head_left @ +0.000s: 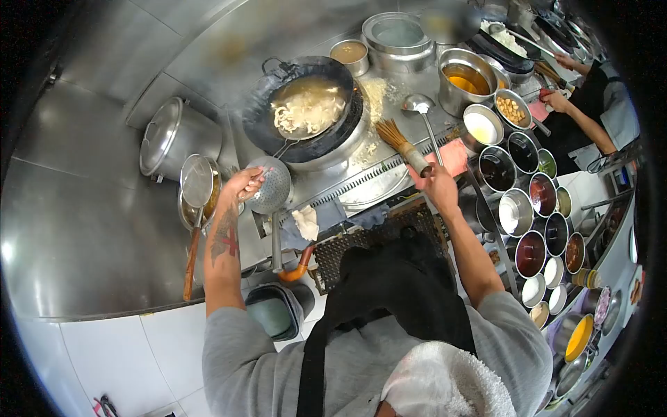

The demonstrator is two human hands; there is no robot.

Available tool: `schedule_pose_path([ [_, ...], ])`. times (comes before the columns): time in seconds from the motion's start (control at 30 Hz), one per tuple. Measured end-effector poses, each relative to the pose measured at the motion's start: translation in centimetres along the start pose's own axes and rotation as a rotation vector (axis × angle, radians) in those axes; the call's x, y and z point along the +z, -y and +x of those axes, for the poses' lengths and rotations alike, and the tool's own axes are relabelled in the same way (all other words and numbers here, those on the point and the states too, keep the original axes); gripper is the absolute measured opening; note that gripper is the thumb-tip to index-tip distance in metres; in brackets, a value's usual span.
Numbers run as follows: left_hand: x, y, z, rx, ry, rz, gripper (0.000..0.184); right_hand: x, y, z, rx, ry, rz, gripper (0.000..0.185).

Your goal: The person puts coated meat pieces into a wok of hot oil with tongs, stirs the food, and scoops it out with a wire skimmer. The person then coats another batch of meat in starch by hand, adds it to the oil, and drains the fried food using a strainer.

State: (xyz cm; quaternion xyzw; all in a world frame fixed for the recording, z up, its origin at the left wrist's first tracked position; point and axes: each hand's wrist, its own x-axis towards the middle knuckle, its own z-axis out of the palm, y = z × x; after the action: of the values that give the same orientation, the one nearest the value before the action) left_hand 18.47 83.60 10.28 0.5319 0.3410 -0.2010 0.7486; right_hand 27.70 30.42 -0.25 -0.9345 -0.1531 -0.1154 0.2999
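My left hand [244,185] is closed around the thin handle of a strainer [311,132], whose bowl sits in the black wok [260,97]. Pale strips of food [309,115] lie in the strainer amid bubbling oil. On the right, my right hand [439,189] grips the lower end of a steel ladle [429,128], its bowl resting on the steel counter with something white in it. A bamboo brush [396,139] lies beside the ladle, its wrapped handle against my right fingers; whether I also hold it, I cannot tell. Below my left hand hangs a perforated skimmer [271,186].
A lidded pot [161,139] and a wooden-handled mesh strainer [197,182] stand left. Behind the brush is a pot of amber liquid [467,82]. Several seasoning containers [515,212] line my right side. A co-worker's arm [583,121] reaches over another wok [479,46].
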Motion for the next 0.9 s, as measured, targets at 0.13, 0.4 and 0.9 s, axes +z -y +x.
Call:
schedule_pose_path([
  [0.13, 2.9, 0.8, 0.3, -0.004, 0.053, -0.027, 0.018, 4.4, 4.0, 4.1, -0.054, 0.306, 0.099, 0.024],
  [0.4, 8.3, 1.8, 0.3, 0.040, -0.017, -0.097, 0.029, 17.6, 5.8, 13.3, 0.046, 0.607, -0.154, 0.030],
  [0.9, 8.1, 4.3, -1.8, 0.171, -0.048, -0.009, 0.028, -13.6, 3.4, -5.8, 0.295, 0.660, -0.114, 0.084],
])
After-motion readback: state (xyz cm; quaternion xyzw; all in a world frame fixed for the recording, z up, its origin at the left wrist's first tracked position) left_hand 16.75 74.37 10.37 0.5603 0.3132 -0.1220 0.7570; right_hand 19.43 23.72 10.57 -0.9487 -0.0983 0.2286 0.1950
